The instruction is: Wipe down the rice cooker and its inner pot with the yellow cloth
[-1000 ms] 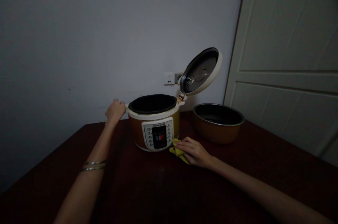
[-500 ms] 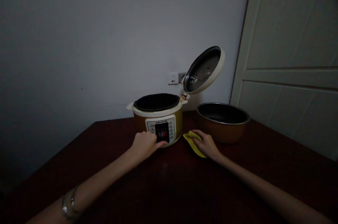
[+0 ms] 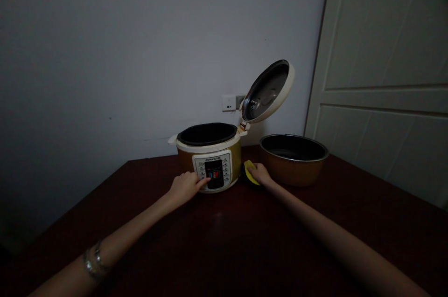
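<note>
An electric pressure cooker [image 3: 185, 159] with a white control panel stands with its round lid [image 3: 268, 92] raised and tilted right. My left hand [image 3: 184, 186] is against its lower left front, fingers curled by the side and thumb across the panel. Most of those fingertips are hidden. Between the cooker and a separate pot, my right hand [image 3: 261, 174] grips a yellow cloth [image 3: 250, 172], close to the cooker's right side. The separate inner pot [image 3: 294, 169], brown outside and dark inside, sits right of that hand.
All of this stands on a dark red table [image 3: 217, 241]. A pale wall [image 3: 140, 54] with a socket plate [image 3: 228, 103] rises behind. At the right is a white panelled door [image 3: 381, 101].
My right hand has moved away from me with the yellow cloth, further in between the cooker and the pot. My left hand has shifted slightly left, its thumb still over the panel.
</note>
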`<state>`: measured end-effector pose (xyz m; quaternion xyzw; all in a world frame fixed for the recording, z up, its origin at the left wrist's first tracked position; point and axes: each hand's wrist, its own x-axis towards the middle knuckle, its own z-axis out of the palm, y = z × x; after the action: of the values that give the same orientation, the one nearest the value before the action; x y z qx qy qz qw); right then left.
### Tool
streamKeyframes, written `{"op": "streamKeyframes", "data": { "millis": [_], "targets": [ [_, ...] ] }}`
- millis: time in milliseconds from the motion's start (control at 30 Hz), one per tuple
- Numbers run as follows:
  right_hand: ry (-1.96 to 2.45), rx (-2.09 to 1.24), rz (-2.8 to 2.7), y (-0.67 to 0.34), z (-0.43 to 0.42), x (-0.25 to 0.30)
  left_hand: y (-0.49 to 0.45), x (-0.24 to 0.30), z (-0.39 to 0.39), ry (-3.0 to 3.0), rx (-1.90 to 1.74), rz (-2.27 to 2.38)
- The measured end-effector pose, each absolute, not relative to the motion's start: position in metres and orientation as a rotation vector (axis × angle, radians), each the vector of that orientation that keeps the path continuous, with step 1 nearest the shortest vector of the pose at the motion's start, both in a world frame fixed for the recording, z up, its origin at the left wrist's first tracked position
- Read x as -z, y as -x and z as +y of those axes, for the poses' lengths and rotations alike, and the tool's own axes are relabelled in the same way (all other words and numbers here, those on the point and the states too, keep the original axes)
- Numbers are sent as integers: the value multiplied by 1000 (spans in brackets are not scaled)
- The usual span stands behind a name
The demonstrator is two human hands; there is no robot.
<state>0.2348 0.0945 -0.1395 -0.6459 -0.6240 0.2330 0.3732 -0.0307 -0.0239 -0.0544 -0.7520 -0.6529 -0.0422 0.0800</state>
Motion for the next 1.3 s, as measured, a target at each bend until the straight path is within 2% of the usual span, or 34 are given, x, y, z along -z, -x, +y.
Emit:
{"op": "streamKeyframes", "data": {
  "millis": [267,533,633,733,833,933,1133,1300],
  "targets": [
    [1579,-897,-1596,-214,66,147,38,59,-20,2332,200,-1883],
    [1437,-939,-1765,-193,18,145,46,52,-20,2561,308,-1936],
    [1310,-739,-2035,-184,-9,141,57,35,-22,2757,494,-2007],
    [1071,-248,-2434,-164,-37,138,68,6,-23,2801,802,-1935],
    [735,288,-2641,-127,-54,135,76,-19,-20,2515,1104,-1755],
    [476,609,-2626,-80,-47,133,78,-28,-12,2168,1176,-1546],
    [385,761,-2689,-13,0,138,64,-13,0,2025,862,-1102],
    [423,772,-2696,-31,10,145,54,-1,5,2047,687,-676]
  ]
}}
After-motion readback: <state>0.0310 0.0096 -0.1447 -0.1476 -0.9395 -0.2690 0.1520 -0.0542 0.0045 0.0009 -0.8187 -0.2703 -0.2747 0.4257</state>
